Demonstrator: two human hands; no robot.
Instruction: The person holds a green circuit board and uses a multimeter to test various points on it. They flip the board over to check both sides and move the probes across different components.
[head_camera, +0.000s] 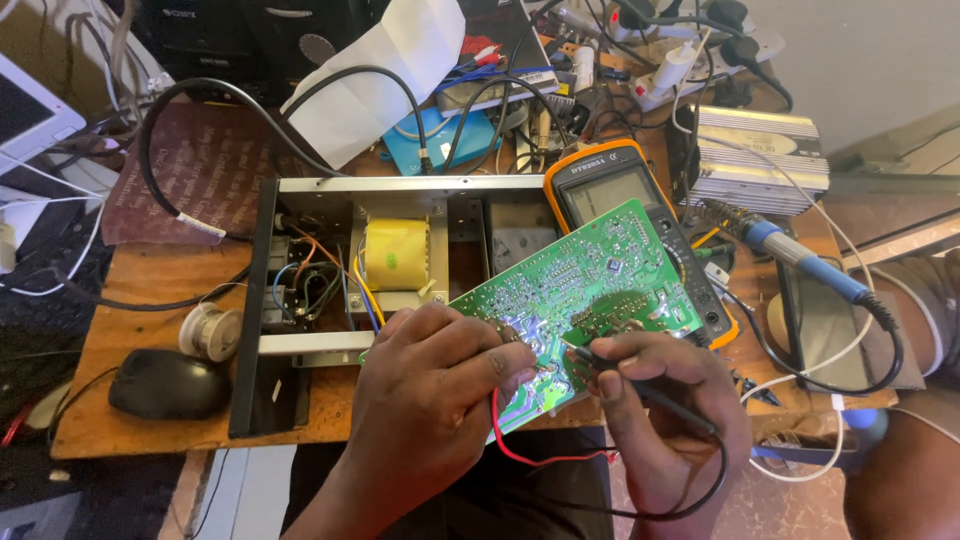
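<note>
Wooden bench top (150, 290), worn and crowded — head view only. Green circuit board (570, 300) sits tilted at centre-front, propped over open metal chassis (340, 270) w/ yellow-taped transformer (396, 255). Left hand (435, 385) closed around red-wired probe on board's lower edge; right hand (665, 400) pinches black probe (600, 358), tip touching board. Orange-cased multimeter (610, 180) just behind board. Black mouse (168, 384), solder spool (211, 332) at left; blue-handled soldering iron (800, 258) at right. Cables, power strip along back — pale wall beyond.
</note>
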